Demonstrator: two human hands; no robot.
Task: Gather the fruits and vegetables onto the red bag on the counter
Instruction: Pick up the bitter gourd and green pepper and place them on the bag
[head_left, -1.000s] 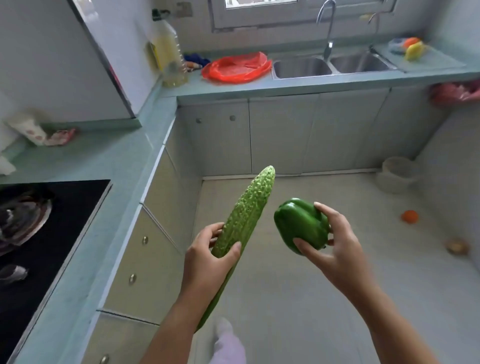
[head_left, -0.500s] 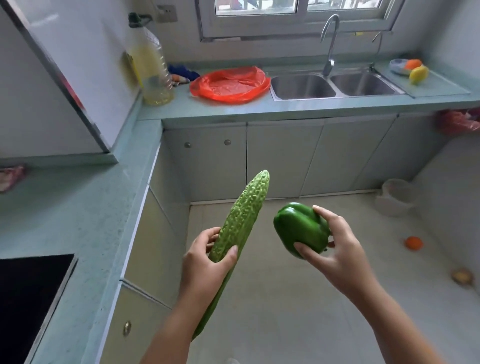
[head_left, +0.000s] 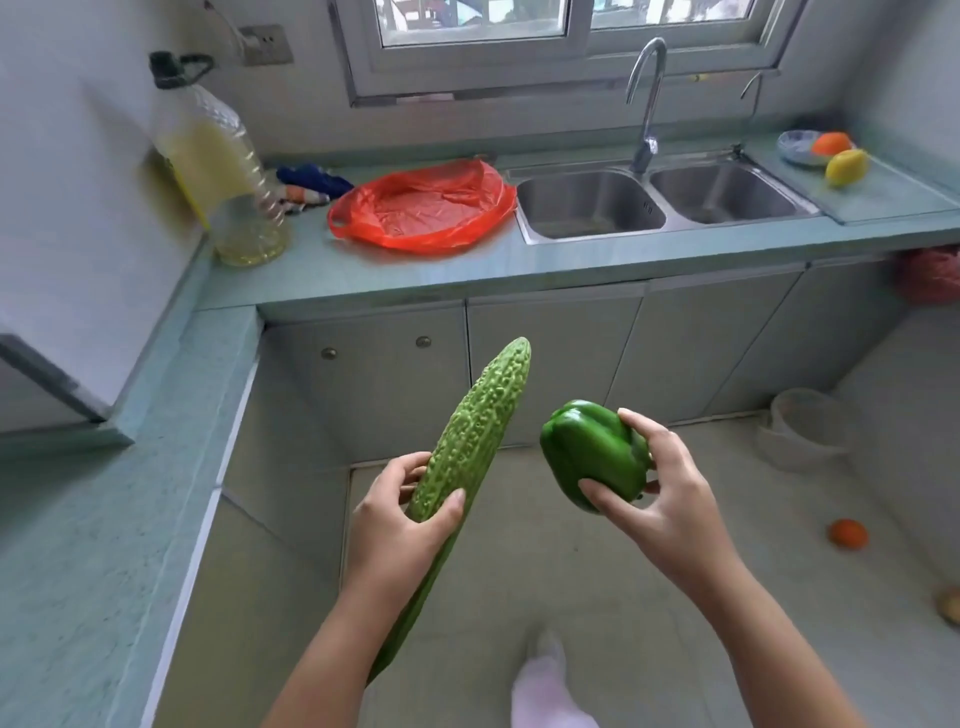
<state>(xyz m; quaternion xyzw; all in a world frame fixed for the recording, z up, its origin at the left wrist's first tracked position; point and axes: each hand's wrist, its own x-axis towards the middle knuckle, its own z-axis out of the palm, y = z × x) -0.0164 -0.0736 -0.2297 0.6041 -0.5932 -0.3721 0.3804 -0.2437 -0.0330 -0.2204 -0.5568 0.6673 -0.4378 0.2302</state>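
Countertop (head_left: 363, 275), L-shaped and pale green, runs under the window and carries the double sink (head_left: 587, 208), a large oil bottle (head_left: 218, 166) in the corner and, between them, the red bag (head_left: 426, 208), spread flat with no produce on it yet. Bitter gourd (head_left: 478, 431), long and warty, is gripped near its middle by the left hand (head_left: 400, 525), fingers and thumb wrapped round it, its tip slanting up toward the cabinets. Green pepper (head_left: 592, 452) is pinched in the right hand (head_left: 670, 499) between thumb and curled fingers. Both vegetables hang over the floor, well apart from the bag.

Step in hand, by judgement: carrying two vegetables to the bag. The next move calls for a step forward and a reach over the counter edge, setting each piece within the bag's rim; the gourd probably needs laying flat so it cannot roll. Nothing stands between hands and bag; the bottle and a blue cloth (head_left: 311, 179) lie just beside its left edge.

Smaller pieces left to gather: lemon (head_left: 845, 166) and dish orange (head_left: 831, 143) right of the sink, and fallen orange (head_left: 848, 533) on the floor.
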